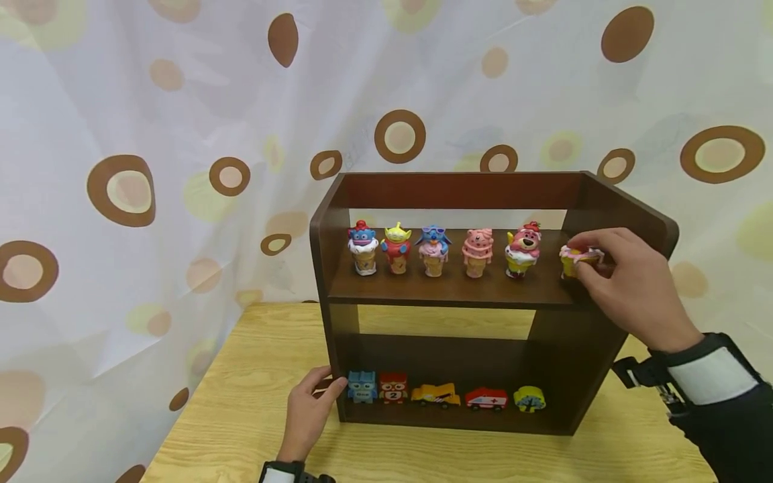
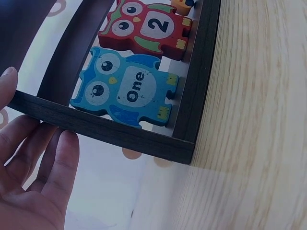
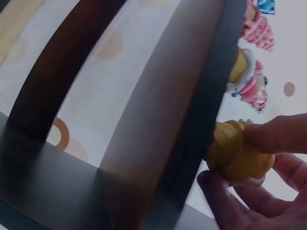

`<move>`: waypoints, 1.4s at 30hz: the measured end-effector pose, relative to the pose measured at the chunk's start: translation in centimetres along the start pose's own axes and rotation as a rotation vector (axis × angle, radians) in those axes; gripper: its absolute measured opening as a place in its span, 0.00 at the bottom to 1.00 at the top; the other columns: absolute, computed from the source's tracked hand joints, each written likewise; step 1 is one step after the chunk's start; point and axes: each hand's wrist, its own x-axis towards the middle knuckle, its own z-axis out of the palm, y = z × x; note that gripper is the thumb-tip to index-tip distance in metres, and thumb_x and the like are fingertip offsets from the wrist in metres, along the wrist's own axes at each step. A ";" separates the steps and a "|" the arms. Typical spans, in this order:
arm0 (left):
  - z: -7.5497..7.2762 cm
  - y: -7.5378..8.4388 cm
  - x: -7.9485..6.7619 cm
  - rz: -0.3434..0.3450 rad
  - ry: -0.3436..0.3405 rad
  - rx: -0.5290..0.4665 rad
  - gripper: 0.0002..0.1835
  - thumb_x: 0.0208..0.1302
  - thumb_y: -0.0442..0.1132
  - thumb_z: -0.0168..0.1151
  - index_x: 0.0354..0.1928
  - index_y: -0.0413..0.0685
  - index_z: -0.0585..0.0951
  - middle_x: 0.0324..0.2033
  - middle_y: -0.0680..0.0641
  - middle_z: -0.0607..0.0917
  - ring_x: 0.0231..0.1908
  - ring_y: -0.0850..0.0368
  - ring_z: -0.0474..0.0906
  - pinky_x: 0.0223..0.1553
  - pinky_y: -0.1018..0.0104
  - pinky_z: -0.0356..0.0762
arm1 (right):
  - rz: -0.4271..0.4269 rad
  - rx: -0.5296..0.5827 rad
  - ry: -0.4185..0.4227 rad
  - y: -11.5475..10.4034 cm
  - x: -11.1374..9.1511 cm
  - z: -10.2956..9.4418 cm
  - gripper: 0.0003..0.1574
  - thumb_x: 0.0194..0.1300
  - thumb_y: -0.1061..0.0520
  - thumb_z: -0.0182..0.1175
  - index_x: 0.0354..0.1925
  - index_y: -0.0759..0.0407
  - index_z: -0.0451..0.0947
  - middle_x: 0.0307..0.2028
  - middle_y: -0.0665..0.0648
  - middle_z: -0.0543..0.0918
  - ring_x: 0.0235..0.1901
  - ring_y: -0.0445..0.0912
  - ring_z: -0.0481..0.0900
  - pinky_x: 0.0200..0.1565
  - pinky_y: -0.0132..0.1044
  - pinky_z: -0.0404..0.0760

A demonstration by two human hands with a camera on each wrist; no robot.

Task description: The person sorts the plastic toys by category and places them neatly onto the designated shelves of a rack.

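At the right end of the upper shelf, my right hand [image 1: 640, 285] pinches an ice-cream-cone figurine [image 1: 570, 261] between thumb and fingers. The right wrist view shows the yellow cone [image 3: 235, 151] of this figurine close to the shelf board; its top is mostly hidden by the hand. My left hand [image 1: 308, 409] holds the left side panel of the dark brown wooden shelf [image 1: 423, 292] low down, thumb at the front edge and fingers on the outer side. Near that hand stand a blue owl block [image 2: 127, 88] marked "One" and a red owl block [image 2: 148, 26] marked "2".
Several ice-cream figurines line the upper shelf, the nearest a pink bear [image 1: 523, 248] with a red topping. A yellow digger [image 1: 436, 396], a red ambulance [image 1: 486, 399] and a green tree block [image 1: 529, 399] sit below. The shelf stands on a wooden table [image 1: 241, 382] before a patterned curtain [image 1: 181, 100].
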 end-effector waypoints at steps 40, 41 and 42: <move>0.4 0.6 -0.4 -0.011 0.008 0.023 0.18 0.64 0.51 0.67 0.54 0.56 0.84 0.53 0.48 0.86 0.52 0.50 0.82 0.52 0.57 0.83 | -0.030 0.013 0.090 -0.8 -1.4 -0.5 0.28 0.58 0.71 0.62 0.57 0.73 0.70 0.54 0.72 0.74 0.51 0.63 0.71 0.55 0.36 0.77; 0.4 0.5 -0.4 -0.014 0.009 0.027 0.19 0.64 0.51 0.67 0.54 0.55 0.84 0.53 0.48 0.86 0.52 0.50 0.82 0.52 0.56 0.83 | -0.036 0.023 0.113 -1.1 -1.9 -0.6 0.27 0.57 0.71 0.63 0.57 0.72 0.71 0.54 0.72 0.75 0.51 0.63 0.71 0.54 0.26 0.72; 0.4 0.5 -0.4 -0.016 0.009 0.029 0.19 0.64 0.51 0.67 0.54 0.55 0.84 0.53 0.47 0.86 0.52 0.50 0.82 0.52 0.56 0.82 | -0.041 0.035 0.139 -1.4 -2.4 -0.7 0.27 0.57 0.71 0.63 0.56 0.71 0.72 0.53 0.71 0.76 0.51 0.62 0.72 0.53 0.19 0.67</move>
